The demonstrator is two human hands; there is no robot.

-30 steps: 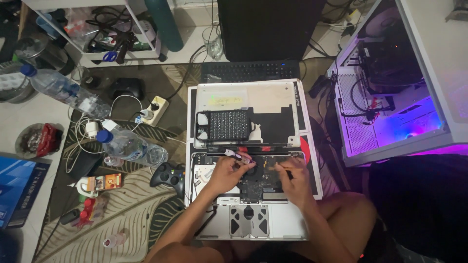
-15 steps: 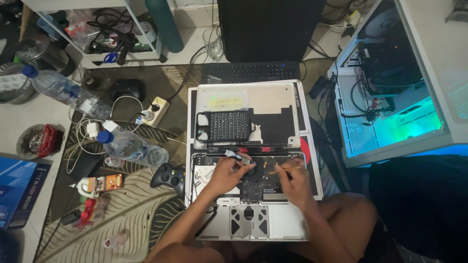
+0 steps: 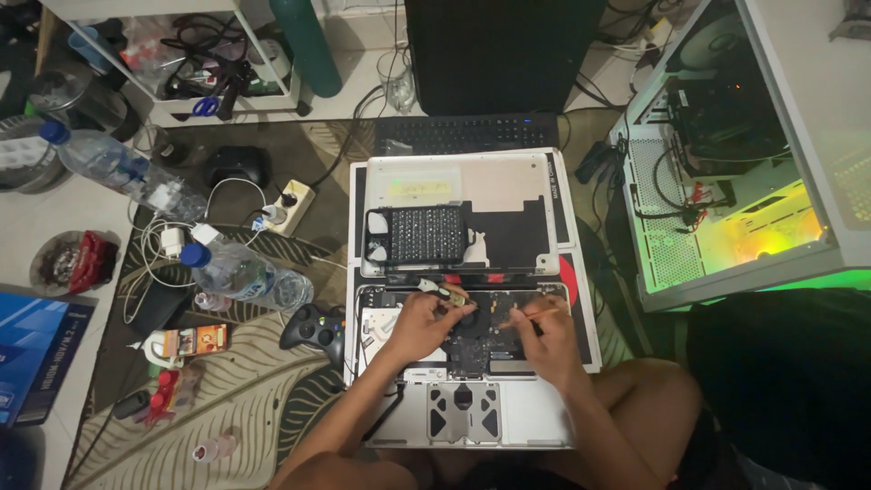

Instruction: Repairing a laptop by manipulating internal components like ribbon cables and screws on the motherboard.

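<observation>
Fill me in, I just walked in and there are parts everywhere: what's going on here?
A person sits on the floor over an opened laptop, its bottom cover set aside above it. The left hand holds a small tool over the exposed board, and the right hand pokes at it with a thin stick. A game controller lies alongside.

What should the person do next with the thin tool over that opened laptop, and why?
Probably ease the thin tool in the right hand down onto the exposed board: its tip points there, while the left hand holds a small part beside it.
</observation>
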